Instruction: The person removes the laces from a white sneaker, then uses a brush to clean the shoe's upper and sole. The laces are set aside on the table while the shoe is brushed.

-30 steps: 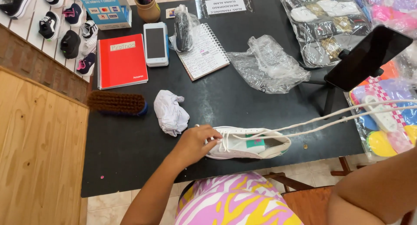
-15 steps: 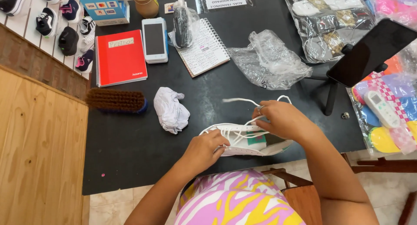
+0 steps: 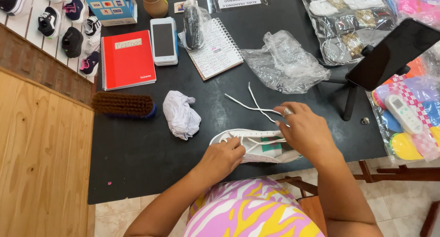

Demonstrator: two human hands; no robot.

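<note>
Fingers: your left hand presses down on the toe end of the shoe; your right hand pinches the lace.
Shoe: white, at the near edge of the table; probably light with soft sides, so grip the sole.
Lace: limp, likely slippery; hold near the eyelets.
Beyond: crumpled paper, brush, red notebook.

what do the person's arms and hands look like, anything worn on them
Both arms are bare from above the elbow down to the wrist: no sleeves, gloves, watch or bracelets show. The left hand carries nothing on its fingers that can be seen. The right hand wears a silver-coloured ring on one finger. Below the arms shows clothing in a pink, yellow and white swirl print.
</note>
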